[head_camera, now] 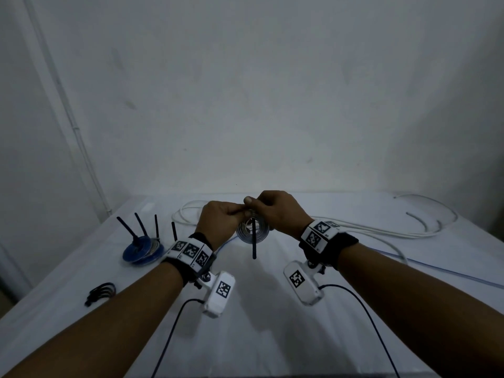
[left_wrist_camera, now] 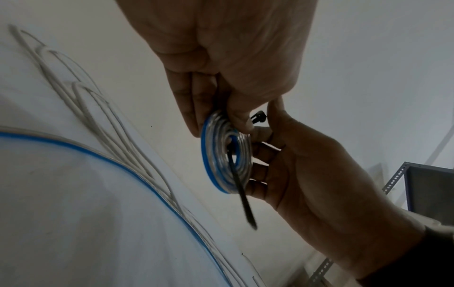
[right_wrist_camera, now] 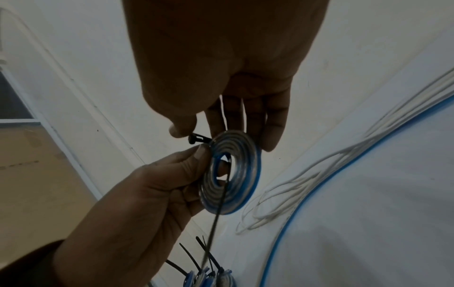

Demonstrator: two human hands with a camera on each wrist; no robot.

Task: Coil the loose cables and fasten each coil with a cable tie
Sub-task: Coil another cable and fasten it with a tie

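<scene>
A flat coil of clear and blue cable hangs upright above the white table, held between both hands. My left hand pinches the coil's top left edge, and in the right wrist view its thumb lies on the rim of the coil. A black cable tie passes through the coil's centre hole, its tail hanging straight down. My right hand has its fingers behind the coil, and its thumb pinches the tie at its head.
Finished tied coils with black tails sticking up lie at the left. A bundle of spare ties sits near the left edge. Loose white cable and a blue-clear cable sprawl across the back and right. A metal shelf stands beyond.
</scene>
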